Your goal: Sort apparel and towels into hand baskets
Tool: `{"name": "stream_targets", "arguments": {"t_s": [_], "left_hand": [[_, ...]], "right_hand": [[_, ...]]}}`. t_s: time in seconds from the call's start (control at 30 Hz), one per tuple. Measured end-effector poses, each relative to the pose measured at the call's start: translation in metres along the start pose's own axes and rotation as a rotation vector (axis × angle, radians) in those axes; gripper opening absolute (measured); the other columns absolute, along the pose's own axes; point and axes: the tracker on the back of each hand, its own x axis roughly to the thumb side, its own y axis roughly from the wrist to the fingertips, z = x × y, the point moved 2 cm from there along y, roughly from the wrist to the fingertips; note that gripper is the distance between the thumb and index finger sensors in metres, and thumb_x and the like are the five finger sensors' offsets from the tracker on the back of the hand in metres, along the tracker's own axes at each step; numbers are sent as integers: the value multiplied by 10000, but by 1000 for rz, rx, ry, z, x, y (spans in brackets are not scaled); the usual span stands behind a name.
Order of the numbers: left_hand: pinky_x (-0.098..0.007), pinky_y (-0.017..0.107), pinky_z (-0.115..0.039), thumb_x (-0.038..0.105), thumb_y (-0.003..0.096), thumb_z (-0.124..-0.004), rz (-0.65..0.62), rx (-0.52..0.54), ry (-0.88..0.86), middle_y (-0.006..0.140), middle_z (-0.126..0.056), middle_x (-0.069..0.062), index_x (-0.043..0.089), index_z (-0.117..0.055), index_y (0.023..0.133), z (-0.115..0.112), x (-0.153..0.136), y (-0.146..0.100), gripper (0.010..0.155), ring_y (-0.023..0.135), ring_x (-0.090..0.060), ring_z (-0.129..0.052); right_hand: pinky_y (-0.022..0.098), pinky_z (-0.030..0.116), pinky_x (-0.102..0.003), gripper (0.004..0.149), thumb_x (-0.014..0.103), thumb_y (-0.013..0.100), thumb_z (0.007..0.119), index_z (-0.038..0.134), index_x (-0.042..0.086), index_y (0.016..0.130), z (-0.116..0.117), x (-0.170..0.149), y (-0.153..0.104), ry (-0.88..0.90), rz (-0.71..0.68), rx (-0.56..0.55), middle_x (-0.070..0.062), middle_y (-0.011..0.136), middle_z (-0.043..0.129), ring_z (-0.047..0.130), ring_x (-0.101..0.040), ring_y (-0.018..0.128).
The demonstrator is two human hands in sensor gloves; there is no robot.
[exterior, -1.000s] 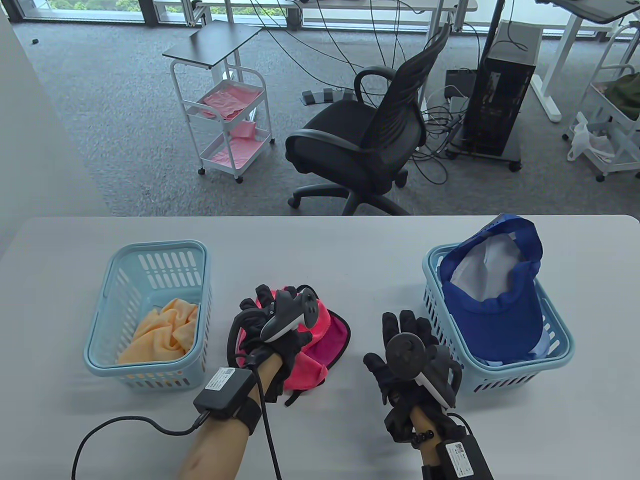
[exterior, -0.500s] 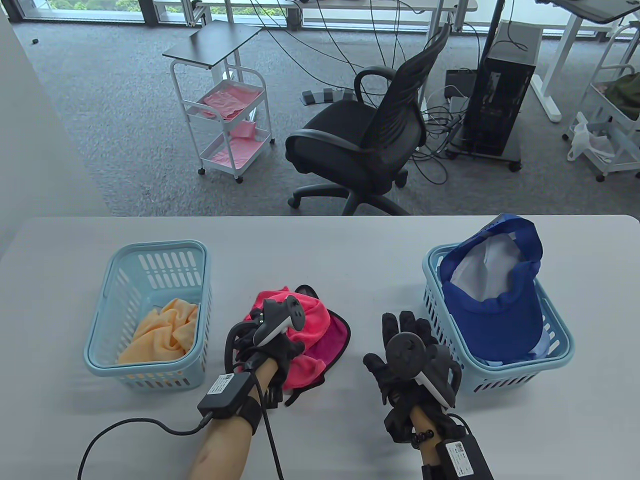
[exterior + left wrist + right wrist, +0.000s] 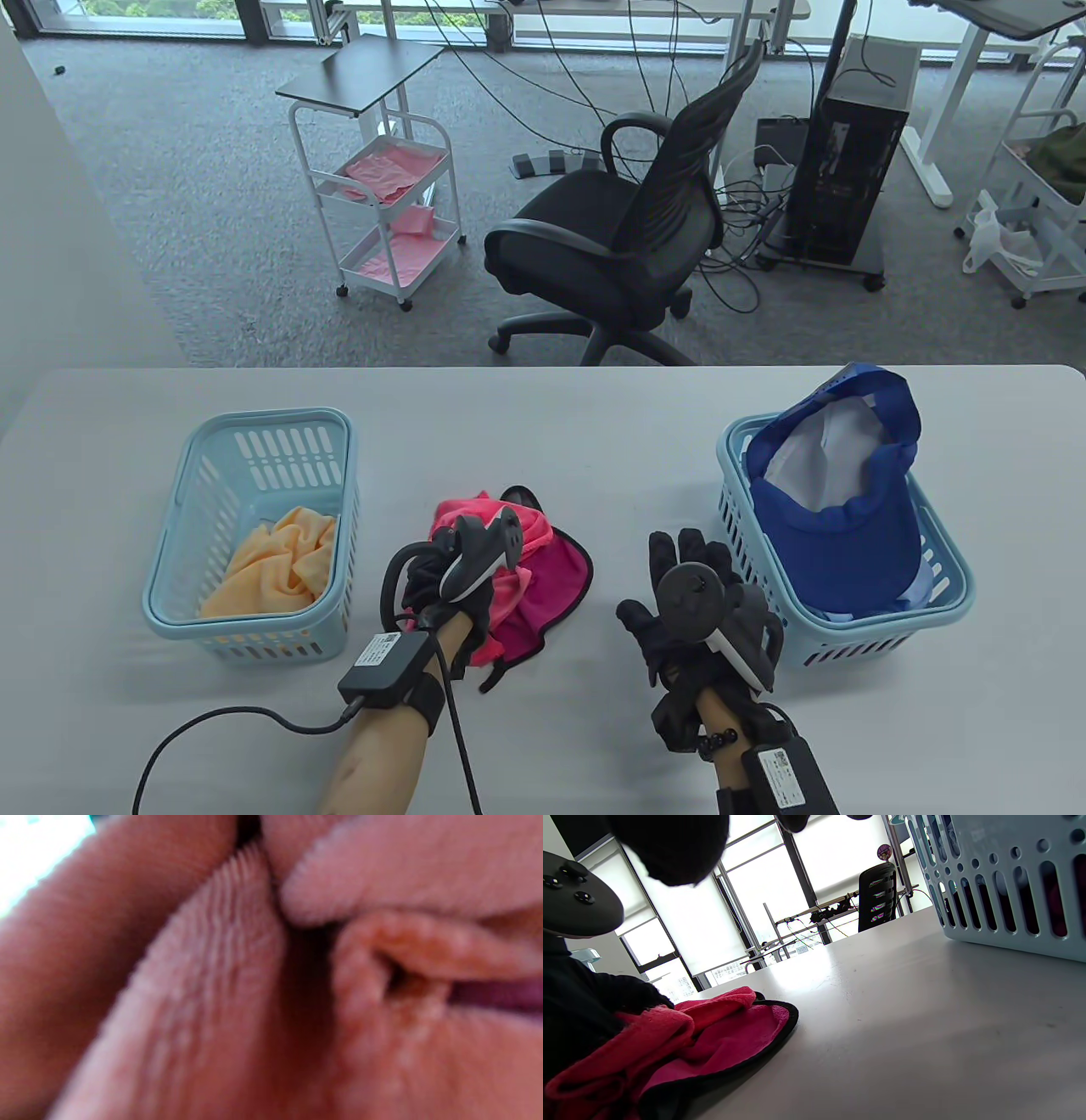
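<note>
Left hand closing on pink towel
Left hand (image 3: 458, 586) fingers, spread flat over the pink towel (image 3: 543, 577) 1.0 s ago, now curl into it; towel bunched, drawn slightly toward the person.

Overhead table view; low, close wrist views

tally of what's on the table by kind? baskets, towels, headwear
Baskets: 2, left light-blue basket and right light-blue basket.
Towels: 2, orange towel in the left basket, pink towel under the left hand.
Headwear: 1, blue visor cap in the right basket.
Total: 5.
</note>
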Motion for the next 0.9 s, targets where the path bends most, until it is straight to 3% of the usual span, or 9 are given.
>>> {"name": "stream_targets", "arguments": {"t_s": [0.2, 0.43, 0.67, 0.9], "left_hand": [[-381, 507, -966, 427, 439, -846, 8, 64, -19, 979, -821, -73, 349, -642, 928, 29, -3, -9, 535, 669, -252, -1099], [-378, 504, -969, 423, 445, -838, 15, 187, -96, 984, -814, -82, 340, -630, 940, 88, -14, -25, 543, 674, -252, -1097], [-383, 504, -969, 420, 447, -840, 30, 331, -142, 987, -812, -87, 326, -626, 953, 162, -45, -46, 558, 673, -257, -1097], [-378, 507, -969, 424, 448, -839, 92, 468, -92, 989, -812, -83, 325, -623, 959, 218, -91, -68, 564, 678, -253, -1096]], "right_hand": [[707, 349, -680, 844, 491, 393, 773, 341, 183, 1050, -1, 0, 0, -3, 0, -3, -204, 1094, 228, 266, -552, 975], [707, 349, -680, 844, 491, 393, 773, 341, 184, 1049, -1, 0, -1, -3, -1, -6, -203, 1094, 228, 267, -552, 975], [708, 348, -680, 845, 491, 394, 773, 339, 184, 1050, -2, -1, -1, -5, 0, -9, -202, 1095, 227, 264, -551, 977], [709, 345, -679, 843, 490, 394, 773, 340, 186, 1050, -2, 0, -1, -9, -5, -12, -200, 1096, 225, 262, -549, 978]]}}
